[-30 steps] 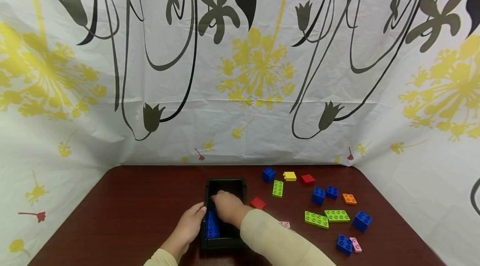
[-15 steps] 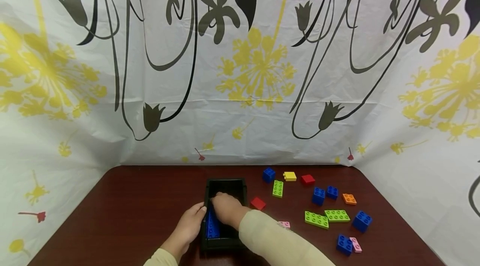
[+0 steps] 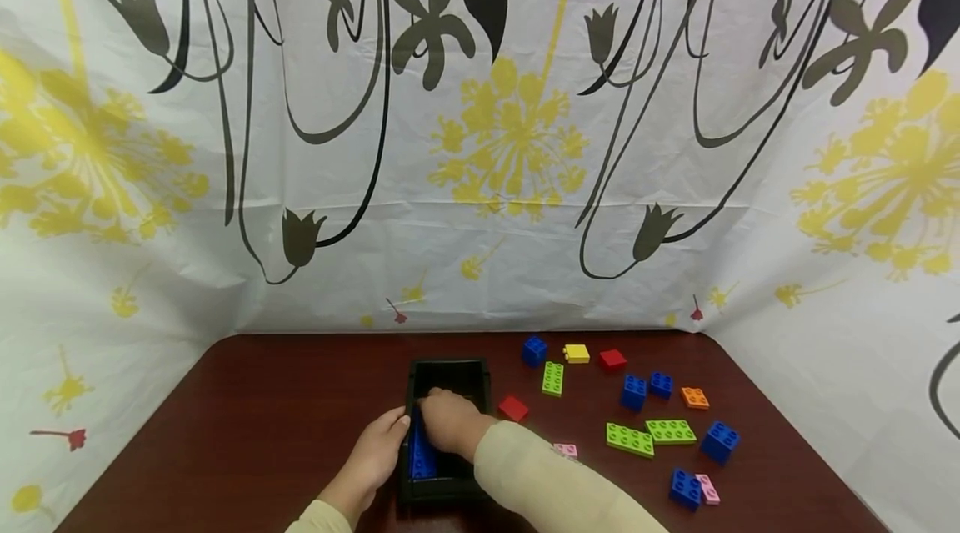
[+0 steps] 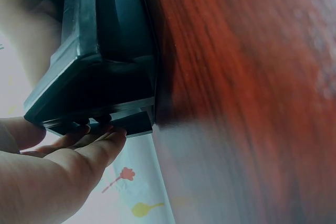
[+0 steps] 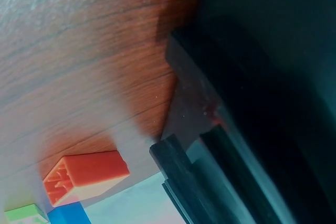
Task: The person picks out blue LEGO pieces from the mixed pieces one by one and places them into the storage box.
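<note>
On the brown table stands a black box [image 3: 447,491], with blue bricks [image 3: 422,458] lined along the inside of its left wall. My left hand [image 3: 377,445] grips that wall from outside; in the left wrist view its thumb is at the rim and the other fingers [image 4: 107,148] lie along the outer side. Inside the box, my right hand [image 3: 450,420] reaches down beside the blue bricks, back of the hand up. Its fingertips are hidden, so what they hold or touch does not show. The right wrist view shows the box [image 5: 247,98] without the hand.
Right of the box lies a red brick [image 3: 513,409], also in the right wrist view as a red brick [image 5: 94,174]. Farther right are several loose bricks, among them green ones [image 3: 630,439], blue ones [image 3: 720,442] and an orange one [image 3: 694,398]. A patterned cloth [image 3: 480,266] hangs behind.
The head view has shifted slightly. The right hand has moved only a little within the box, and the left hand keeps its hold on the wall.
</note>
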Available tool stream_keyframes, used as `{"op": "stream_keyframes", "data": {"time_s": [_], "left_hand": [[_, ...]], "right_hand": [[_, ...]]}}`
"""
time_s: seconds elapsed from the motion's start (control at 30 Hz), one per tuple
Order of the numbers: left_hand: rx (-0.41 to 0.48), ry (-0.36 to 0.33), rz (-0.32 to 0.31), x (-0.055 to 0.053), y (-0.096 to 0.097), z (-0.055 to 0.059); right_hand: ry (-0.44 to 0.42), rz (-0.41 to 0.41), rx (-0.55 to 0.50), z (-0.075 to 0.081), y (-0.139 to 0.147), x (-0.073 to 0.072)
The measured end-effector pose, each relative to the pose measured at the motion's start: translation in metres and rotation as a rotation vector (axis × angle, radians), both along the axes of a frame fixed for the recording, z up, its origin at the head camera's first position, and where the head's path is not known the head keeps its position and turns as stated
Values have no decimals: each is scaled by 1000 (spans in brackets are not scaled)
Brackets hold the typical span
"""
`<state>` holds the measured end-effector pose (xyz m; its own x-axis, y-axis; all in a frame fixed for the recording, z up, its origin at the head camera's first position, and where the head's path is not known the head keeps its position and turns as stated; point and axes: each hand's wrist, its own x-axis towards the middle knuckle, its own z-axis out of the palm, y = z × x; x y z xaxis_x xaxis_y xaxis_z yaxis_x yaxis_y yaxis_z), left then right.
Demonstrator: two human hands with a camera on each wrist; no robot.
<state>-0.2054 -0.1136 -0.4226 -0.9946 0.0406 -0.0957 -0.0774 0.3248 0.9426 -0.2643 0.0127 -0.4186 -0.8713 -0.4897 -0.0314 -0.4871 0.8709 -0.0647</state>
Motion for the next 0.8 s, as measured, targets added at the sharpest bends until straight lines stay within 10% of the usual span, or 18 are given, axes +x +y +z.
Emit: {"op": "stream_keyframes", "data": {"time_s": [0.8], "left_hand": [[-11, -37, -22, -1, -2, 1]], "right_hand": [[44, 8, -46, 19, 7, 10]]}}
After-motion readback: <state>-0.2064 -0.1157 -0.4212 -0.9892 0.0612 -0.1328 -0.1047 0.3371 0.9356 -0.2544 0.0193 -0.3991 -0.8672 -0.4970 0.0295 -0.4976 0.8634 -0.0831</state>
